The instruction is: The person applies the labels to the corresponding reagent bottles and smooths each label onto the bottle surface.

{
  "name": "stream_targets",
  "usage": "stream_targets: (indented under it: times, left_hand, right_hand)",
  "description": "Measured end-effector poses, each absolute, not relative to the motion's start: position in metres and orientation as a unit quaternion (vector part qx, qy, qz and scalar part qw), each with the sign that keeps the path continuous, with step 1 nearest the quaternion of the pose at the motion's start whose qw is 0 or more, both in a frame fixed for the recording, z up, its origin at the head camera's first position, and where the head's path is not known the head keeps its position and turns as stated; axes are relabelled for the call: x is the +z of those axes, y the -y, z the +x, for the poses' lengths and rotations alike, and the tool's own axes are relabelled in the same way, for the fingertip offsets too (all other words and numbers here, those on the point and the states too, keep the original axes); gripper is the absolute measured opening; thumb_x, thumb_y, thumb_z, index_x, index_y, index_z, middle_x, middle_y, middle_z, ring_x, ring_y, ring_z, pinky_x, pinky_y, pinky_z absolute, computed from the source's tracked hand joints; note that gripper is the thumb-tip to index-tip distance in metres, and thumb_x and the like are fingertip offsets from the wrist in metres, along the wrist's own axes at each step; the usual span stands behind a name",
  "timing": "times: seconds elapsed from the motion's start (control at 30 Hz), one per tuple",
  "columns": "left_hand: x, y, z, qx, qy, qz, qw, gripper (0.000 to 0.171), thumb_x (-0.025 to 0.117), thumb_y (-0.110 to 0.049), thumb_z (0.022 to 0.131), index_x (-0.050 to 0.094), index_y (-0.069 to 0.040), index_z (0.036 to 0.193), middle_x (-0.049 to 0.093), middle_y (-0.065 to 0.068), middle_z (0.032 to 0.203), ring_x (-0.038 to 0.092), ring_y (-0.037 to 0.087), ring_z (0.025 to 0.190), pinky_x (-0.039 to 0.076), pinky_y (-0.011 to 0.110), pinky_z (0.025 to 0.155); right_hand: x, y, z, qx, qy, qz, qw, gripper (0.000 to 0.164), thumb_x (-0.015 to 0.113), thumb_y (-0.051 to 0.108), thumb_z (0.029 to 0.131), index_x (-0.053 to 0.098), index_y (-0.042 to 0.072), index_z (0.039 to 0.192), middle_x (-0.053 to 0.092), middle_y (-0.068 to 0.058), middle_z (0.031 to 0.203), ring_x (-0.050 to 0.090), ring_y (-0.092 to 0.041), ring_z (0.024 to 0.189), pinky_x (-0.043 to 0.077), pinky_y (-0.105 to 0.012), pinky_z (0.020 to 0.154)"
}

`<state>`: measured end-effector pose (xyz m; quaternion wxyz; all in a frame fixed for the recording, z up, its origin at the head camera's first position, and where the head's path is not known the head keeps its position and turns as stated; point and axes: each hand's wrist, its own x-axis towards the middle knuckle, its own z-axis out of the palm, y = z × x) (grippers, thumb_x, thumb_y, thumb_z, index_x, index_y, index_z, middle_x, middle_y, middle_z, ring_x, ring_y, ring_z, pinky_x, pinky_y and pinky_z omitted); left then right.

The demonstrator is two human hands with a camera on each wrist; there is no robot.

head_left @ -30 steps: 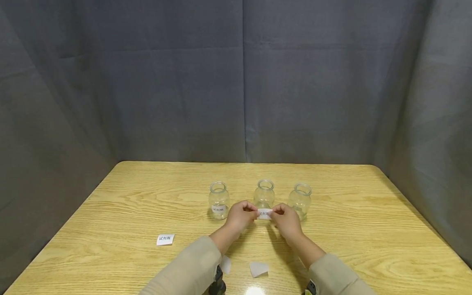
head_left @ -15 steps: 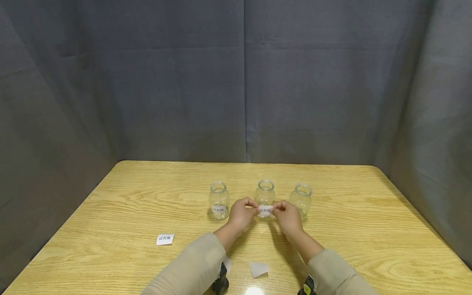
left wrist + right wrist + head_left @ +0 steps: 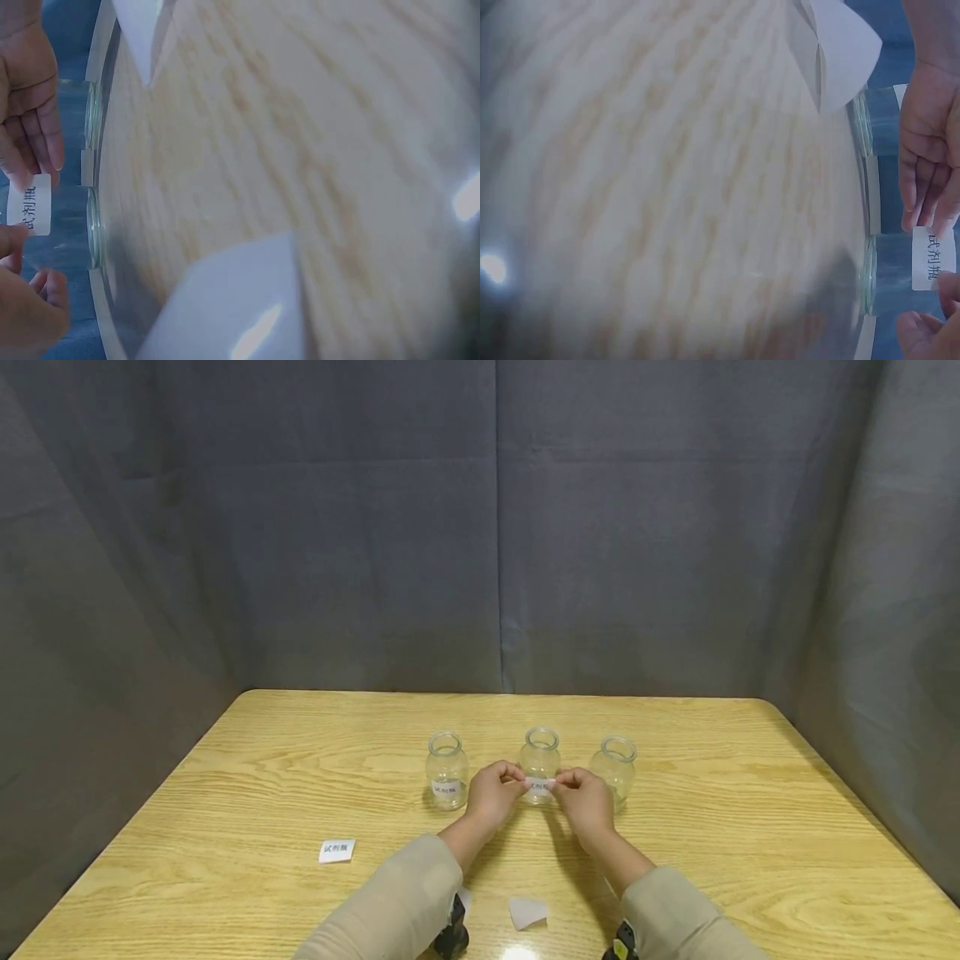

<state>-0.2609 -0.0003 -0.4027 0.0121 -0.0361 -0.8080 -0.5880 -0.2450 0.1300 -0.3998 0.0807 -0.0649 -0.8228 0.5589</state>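
A small white label [image 3: 538,787] with printed characters lies against the front of the middle glass jar [image 3: 542,762]. My left hand [image 3: 494,796] pinches the label's left end between thumb and fingers. At the right end, my right hand [image 3: 587,803] does the same. Both wrist views show the label [image 3: 33,206] in front of the clear jar wall [image 3: 894,262], with fingertips at its two ends. Whether it sticks to the glass cannot be told. On the left stands a jar [image 3: 447,768] bearing a similar label [image 3: 446,788].
A third glass jar [image 3: 614,768] stands just right of the right hand, partly hidden by it. One printed label [image 3: 337,850] lies on the wooden table [image 3: 225,793] at left. A plain paper piece [image 3: 528,913] lies near the front, another partly behind the left sleeve [image 3: 405,893].
Both hands have raised the label slightly and brought it back against the middle jar. Over the last half second they have stayed almost still there.
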Motion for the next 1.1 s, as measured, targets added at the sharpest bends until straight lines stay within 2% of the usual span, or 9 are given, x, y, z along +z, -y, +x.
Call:
stream_targets:
  times: [0.13, 0.23, 0.33, 0.43, 0.53, 0.63, 0.77, 0.93, 1.1]
  left_hand:
    - [-0.404, 0.0, -0.262, -0.589, 0.807, -0.032, 0.016, 0.007, 0.062, -0.006, 0.078, 0.058, -0.001, 0.078, 0.054, 0.013, 0.111, 0.052, 0.02, 0.084, 0.045, 0.022, 0.06]
    - [-0.405, 0.001, -0.262, -0.585, 0.81, -0.034, 0.016, 0.008, 0.063, -0.007, 0.077, 0.058, -0.001, 0.078, 0.054, 0.012, 0.111, 0.052, 0.023, 0.09, 0.046, 0.023, 0.063]
    - [-0.407, 0.002, -0.262, -0.585, 0.81, -0.037, 0.018, 0.01, 0.065, -0.007, 0.075, 0.057, -0.002, 0.078, 0.055, 0.011, 0.108, 0.051, 0.027, 0.098, 0.047, 0.027, 0.07]
    - [-0.408, 0.003, -0.263, -0.592, 0.805, -0.036, 0.016, 0.017, 0.068, -0.01, 0.073, 0.054, -0.003, 0.08, 0.056, 0.008, 0.102, 0.05, 0.027, 0.098, 0.046, 0.03, 0.074]
    - [-0.408, 0.004, -0.265, -0.599, 0.8, -0.033, 0.013, 0.026, 0.071, -0.012, 0.071, 0.052, -0.002, 0.085, 0.056, 0.007, 0.096, 0.052, 0.025, 0.093, 0.047, 0.029, 0.072]
    - [-0.408, 0.005, -0.266, -0.612, 0.79, -0.036, 0.01, 0.035, 0.071, -0.01, 0.069, 0.052, 0.001, 0.096, 0.054, 0.011, 0.101, 0.054, 0.025, 0.092, 0.048, 0.029, 0.069]
    - [-0.408, 0.007, -0.268, -0.616, 0.786, -0.047, 0.007, 0.043, 0.071, -0.009, 0.07, 0.052, 0.001, 0.108, 0.054, 0.014, 0.108, 0.054, 0.027, 0.095, 0.048, 0.029, 0.073]
    - [-0.408, 0.012, -0.269, -0.594, 0.802, -0.059, 0.011, 0.04, 0.07, -0.01, 0.07, 0.056, -0.001, 0.107, 0.059, 0.011, 0.101, 0.055, 0.025, 0.094, 0.047, 0.027, 0.075]
    - [-0.409, 0.012, -0.27, -0.593, 0.803, -0.063, 0.025, 0.038, 0.07, -0.003, 0.067, 0.058, 0.001, 0.103, 0.06, 0.012, 0.098, 0.056, 0.025, 0.092, 0.047, 0.025, 0.075]
  right_hand:
    - [-0.4, -0.129, -0.245, 0.575, 0.811, -0.07, 0.086, 0.012, 0.06, 0.002, 0.078, 0.055, -0.005, 0.086, 0.057, -0.014, 0.089, 0.05, -0.015, 0.068, 0.044, -0.019, 0.056]
    - [-0.4, -0.128, -0.245, 0.595, 0.797, -0.065, 0.084, 0.023, 0.06, -0.001, 0.077, 0.051, -0.006, 0.098, 0.056, -0.018, 0.094, 0.055, -0.024, 0.08, 0.048, -0.021, 0.065]
    - [-0.4, -0.129, -0.246, 0.607, 0.789, -0.058, 0.075, 0.042, 0.06, -0.003, 0.077, 0.043, -0.007, 0.115, 0.053, -0.022, 0.104, 0.053, -0.03, 0.094, 0.048, -0.026, 0.074]
    - [-0.401, -0.13, -0.246, 0.598, 0.797, -0.053, 0.067, 0.053, 0.062, -0.002, 0.076, 0.039, -0.004, 0.123, 0.051, -0.022, 0.107, 0.051, -0.032, 0.098, 0.047, -0.029, 0.078]
    - [-0.401, -0.13, -0.247, 0.587, 0.806, -0.045, 0.064, 0.054, 0.062, -0.001, 0.075, 0.041, -0.002, 0.124, 0.05, -0.023, 0.11, 0.049, -0.034, 0.101, 0.045, -0.033, 0.08]
    - [-0.402, -0.13, -0.248, 0.593, 0.802, -0.039, 0.055, 0.053, 0.062, 0.0, 0.076, 0.041, -0.001, 0.125, 0.047, -0.025, 0.115, 0.046, -0.036, 0.105, 0.044, -0.036, 0.082]
    - [-0.403, -0.129, -0.247, 0.606, 0.793, -0.037, 0.048, 0.052, 0.061, 0.0, 0.077, 0.04, -0.001, 0.125, 0.046, -0.027, 0.116, 0.047, -0.037, 0.104, 0.045, -0.038, 0.079]
    - [-0.404, -0.129, -0.246, 0.576, 0.815, -0.034, 0.056, 0.05, 0.064, 0.003, 0.075, 0.044, -0.006, 0.12, 0.051, -0.024, 0.111, 0.051, -0.034, 0.099, 0.048, -0.032, 0.074]
    - [-0.405, -0.13, -0.249, 0.559, 0.826, -0.028, 0.07, 0.05, 0.066, 0.001, 0.071, 0.047, -0.007, 0.117, 0.053, -0.023, 0.108, 0.052, -0.033, 0.097, 0.048, -0.03, 0.073]
